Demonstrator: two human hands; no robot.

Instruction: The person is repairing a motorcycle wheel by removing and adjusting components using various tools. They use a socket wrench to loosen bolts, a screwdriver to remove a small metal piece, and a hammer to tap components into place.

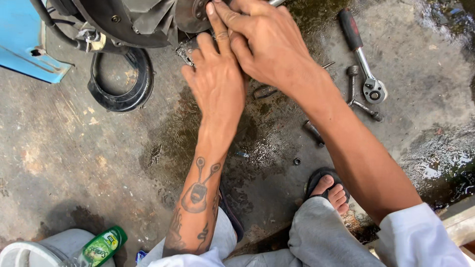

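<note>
Crouched on the wet concrete floor (74, 158), I press both hands together on the metal hub (195, 15) at the machine's underside, left hand (217, 84) flat beneath, right hand (267, 44) fingertips pinching over it, my ratchet wrench (363, 57) lying within reach beside.

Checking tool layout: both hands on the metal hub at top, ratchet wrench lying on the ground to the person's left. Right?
Not quite. The head view shows the ratchet wrench on the ground to the person's right, not left. The left hand and right hand are indeed both on the metal hub at top.
</note>
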